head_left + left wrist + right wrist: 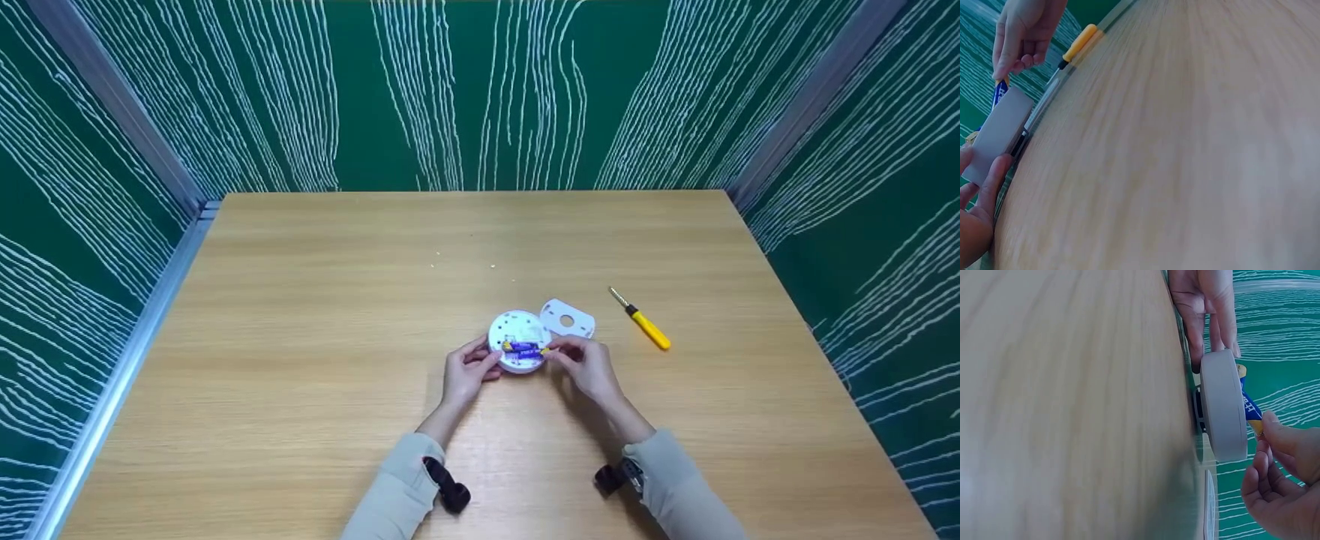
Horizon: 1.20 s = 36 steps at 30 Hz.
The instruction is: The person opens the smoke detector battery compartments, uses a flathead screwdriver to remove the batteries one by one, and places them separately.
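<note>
Two blue-and-yellow batteries (pixel 527 354) show at the face of a round white device (pixel 517 322), which we find between both hands at the bench (pixel 315 315). We record the fingers of the right hand (pixel 589 369) pinching the yellow end of one battery, slanted up out of the device. The left hand (pixel 465 373) grips the device's rim. Just beside it, farther right, we note a white plate (pixel 581 323) with a round hole; beyond that, a yellow-handled screwdriver (pixel 649 330). Green walls (pixel 360 90) with white wavy lines surround the bench.
</note>
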Each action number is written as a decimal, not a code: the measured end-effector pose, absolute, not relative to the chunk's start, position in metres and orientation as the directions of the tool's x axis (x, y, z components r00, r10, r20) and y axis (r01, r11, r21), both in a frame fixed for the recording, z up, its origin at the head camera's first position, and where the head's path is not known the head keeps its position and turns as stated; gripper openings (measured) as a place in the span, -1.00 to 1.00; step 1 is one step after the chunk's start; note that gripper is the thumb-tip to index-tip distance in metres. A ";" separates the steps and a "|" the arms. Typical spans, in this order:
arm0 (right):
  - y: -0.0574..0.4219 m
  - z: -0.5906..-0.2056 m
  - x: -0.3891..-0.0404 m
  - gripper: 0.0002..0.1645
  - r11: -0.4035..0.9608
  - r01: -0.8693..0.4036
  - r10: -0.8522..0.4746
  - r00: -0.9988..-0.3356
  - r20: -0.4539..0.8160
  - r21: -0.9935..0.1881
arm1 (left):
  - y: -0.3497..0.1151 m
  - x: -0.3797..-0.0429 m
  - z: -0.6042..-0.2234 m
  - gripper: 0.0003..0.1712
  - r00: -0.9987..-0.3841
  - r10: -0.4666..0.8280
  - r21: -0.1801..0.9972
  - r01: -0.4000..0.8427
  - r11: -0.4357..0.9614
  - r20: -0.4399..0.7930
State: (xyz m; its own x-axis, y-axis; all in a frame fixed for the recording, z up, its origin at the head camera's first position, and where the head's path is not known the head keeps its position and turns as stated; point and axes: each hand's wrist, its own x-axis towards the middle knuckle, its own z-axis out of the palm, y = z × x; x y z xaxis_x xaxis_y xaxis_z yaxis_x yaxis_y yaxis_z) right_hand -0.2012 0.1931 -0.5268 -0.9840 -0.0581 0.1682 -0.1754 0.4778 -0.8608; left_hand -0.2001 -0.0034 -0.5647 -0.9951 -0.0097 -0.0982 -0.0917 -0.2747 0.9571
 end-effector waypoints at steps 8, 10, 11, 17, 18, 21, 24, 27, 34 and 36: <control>0.206 -0.523 -0.198 -0.84 0.479 -0.144 -0.013 -0.988 0.157 -0.866 | -0.004 -0.199 -0.563 -0.46 -0.995 -0.012 0.951 -0.093 -0.293 -0.101; 0.209 -0.522 -0.198 -0.85 0.485 -0.133 -0.006 -0.989 0.149 -0.864 | -0.004 -0.199 -0.563 -0.46 -0.994 -0.014 0.950 -0.097 -0.298 -0.105; 0.211 -0.522 -0.198 -0.85 0.484 -0.132 -0.003 -0.989 0.150 -0.865 | -0.004 -0.199 -0.563 -0.47 -0.994 -0.015 0.949 -0.098 -0.298 -0.107; 0.222 -0.522 -0.197 -0.85 0.455 -0.167 0.008 -0.982 0.191 -0.875 | -0.004 -0.200 -0.565 -0.49 -0.995 -0.021 0.956 -0.090 -0.279 -0.099; 0.224 -0.522 -0.197 -0.84 0.454 -0.167 0.011 -0.981 0.193 -0.875 | -0.003 -0.200 -0.565 -0.49 -0.995 -0.022 0.957 -0.087 -0.276 -0.096; 0.231 -0.521 -0.197 -0.84 0.458 -0.161 0.021 -0.981 0.192 -0.874 | -0.003 -0.201 -0.566 -0.50 -0.995 -0.026 0.958 -0.085 -0.272 -0.096; 0.237 -0.521 -0.198 -0.84 0.461 -0.145 0.036 -0.983 0.182 -0.875 | -0.003 -0.201 -0.566 -0.49 -0.995 -0.026 0.959 -0.088 -0.271 -0.099; 0.242 -0.523 -0.200 -0.83 0.471 -0.123 0.047 -0.985 0.164 -0.874 | -0.003 -0.202 -0.566 -0.48 -0.994 -0.024 0.957 -0.092 -0.274 -0.103; 0.249 -0.529 -0.207 -0.82 0.506 -0.071 0.053 -0.992 0.114 -0.859 | -0.002 -0.202 -0.566 -0.46 -0.992 -0.020 0.955 -0.112 -0.274 -0.122; 0.250 -0.531 -0.209 -0.82 0.518 -0.056 0.056 -0.994 0.098 -0.853 | -0.002 -0.202 -0.566 -0.46 -0.991 -0.020 0.954 -0.119 -0.274 -0.130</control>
State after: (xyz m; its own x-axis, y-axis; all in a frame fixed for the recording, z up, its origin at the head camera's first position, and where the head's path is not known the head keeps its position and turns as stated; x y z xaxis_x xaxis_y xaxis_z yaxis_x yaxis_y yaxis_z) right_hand -0.2090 0.2501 -0.5305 -0.9936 0.0556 0.0985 -0.0556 0.5182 -0.8535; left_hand -0.2015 -0.0024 -0.5659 -0.9913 -0.0201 -0.1299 -0.1195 -0.2736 0.9544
